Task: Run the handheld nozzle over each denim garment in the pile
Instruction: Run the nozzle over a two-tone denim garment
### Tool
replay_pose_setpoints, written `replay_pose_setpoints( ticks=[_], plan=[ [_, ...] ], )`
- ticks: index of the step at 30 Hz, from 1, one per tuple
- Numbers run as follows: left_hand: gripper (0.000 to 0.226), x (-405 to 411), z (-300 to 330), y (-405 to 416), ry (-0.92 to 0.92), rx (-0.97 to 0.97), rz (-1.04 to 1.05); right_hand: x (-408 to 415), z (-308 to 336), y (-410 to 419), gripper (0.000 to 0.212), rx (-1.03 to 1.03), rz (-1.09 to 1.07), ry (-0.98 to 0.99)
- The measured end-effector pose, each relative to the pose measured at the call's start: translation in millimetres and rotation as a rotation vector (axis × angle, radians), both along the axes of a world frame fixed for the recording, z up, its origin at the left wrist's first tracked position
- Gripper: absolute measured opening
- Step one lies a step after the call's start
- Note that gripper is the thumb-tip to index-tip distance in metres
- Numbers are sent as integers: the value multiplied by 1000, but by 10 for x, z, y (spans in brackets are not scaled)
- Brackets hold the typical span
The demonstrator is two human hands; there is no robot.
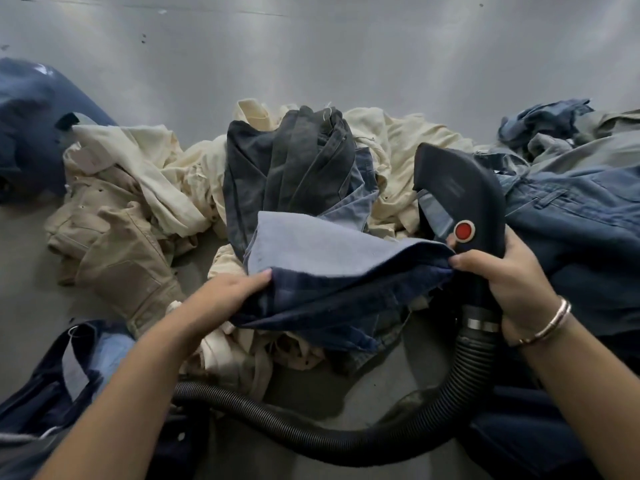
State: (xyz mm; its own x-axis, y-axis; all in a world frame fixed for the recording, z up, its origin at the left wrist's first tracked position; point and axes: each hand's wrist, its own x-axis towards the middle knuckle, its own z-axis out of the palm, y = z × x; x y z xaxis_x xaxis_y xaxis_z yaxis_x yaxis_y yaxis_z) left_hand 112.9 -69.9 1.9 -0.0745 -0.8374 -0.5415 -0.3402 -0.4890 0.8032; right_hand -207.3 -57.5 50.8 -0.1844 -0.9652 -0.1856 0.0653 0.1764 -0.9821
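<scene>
A: Right hand [512, 271]: we log its grip wrapped around the handle of the handheld nozzle [457, 199], with the fingertips also catching the corner of the dark blue denim piece [332, 268].

B: Agreed. Left hand [225, 292] grips the opposite edge of that same piece; its fingertips are tucked under the fold, so we cannot see them. The piece is held between both hands, in front of the pile [277, 174].

A: The nozzle's face points away from us; we cannot make out its opening. Red button [463, 231] is visible just above the thumb.

B: The ribbed hose [311, 434] loops across the steel counter [311, 57] and disappears beneath the left forearm.

A: Black jeans [304, 157] sit on top of the pile, cream garments [398, 143] around them. Blue denim [571, 202] on the right is cut off at the frame edge.

B: Bangle [543, 323] on the right wrist.
</scene>
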Motion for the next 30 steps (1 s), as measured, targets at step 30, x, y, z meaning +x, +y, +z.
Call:
replay_pose_setpoints(
  ticks=[30],
  plan=[
    [40,-426,649,-284,966,-108,84,95,444,69,58,-131,455,252]
  ],
)
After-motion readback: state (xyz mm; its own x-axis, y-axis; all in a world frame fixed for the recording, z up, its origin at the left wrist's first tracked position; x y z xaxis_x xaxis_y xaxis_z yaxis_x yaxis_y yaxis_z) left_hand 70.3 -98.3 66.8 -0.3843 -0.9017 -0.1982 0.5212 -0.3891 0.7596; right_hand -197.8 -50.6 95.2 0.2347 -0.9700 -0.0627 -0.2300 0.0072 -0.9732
